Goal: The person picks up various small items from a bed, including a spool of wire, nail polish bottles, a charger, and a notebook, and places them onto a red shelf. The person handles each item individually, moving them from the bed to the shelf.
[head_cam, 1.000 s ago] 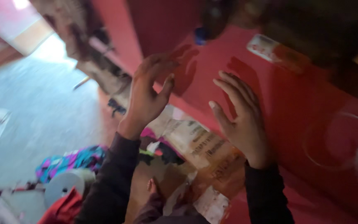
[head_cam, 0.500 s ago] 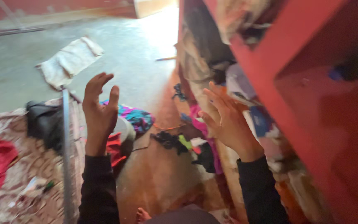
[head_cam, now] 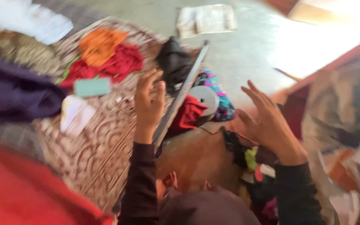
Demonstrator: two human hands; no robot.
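Both the left hand and right hand hover empty, fingers spread, above a patterned woven mat.

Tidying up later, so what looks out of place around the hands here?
Clothes lie strewn about: red and orange garments heaped on the patterned mat, a black one beside them, more by the shelf. Both hands, left and right, are raised, open and hold nothing.

Both hands raised, fingers spread
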